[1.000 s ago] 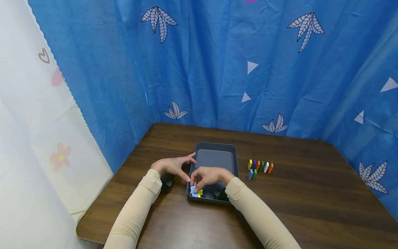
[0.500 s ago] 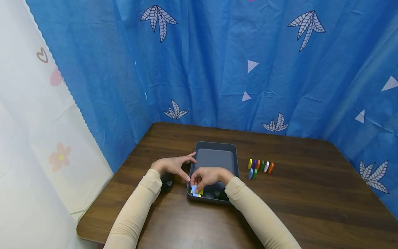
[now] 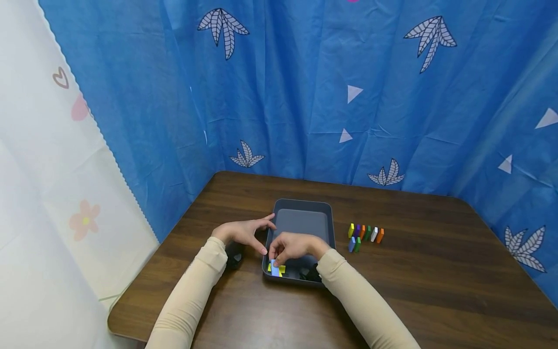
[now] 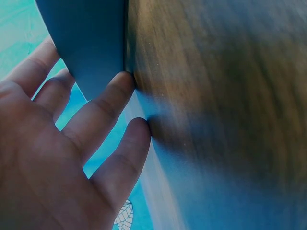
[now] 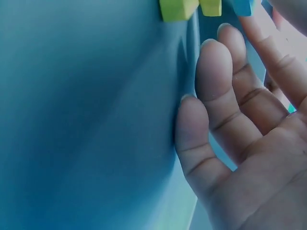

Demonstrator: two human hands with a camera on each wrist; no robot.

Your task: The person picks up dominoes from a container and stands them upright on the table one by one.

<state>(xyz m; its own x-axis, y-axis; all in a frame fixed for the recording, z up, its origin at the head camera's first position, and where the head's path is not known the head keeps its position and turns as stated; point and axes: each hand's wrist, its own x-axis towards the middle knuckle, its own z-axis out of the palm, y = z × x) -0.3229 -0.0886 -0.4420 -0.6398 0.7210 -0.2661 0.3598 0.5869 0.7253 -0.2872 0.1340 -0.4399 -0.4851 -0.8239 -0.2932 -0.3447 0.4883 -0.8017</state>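
Observation:
My right hand reaches into a dark grey tray and pinches a light blue block near the tray's near left corner. Yellow blocks lie right beside it, partly covered. In the right wrist view, the blue block and yellow blocks show only at the top edge, while the other fingers hang over the tray floor. My left hand is spread at the tray's left side. In the left wrist view, its fingers lie along the tray's outer wall, close to the tabletop.
To the tray's right, a row of several thin coloured blocks stands on edge on the wooden table. A blue block and a green block stand just in front of the row. Blue curtains hang behind.
The light blue block has turned upright and shifted slightly right in my right hand's pinch. My right hand moved a little with it; the left hand stays in place.

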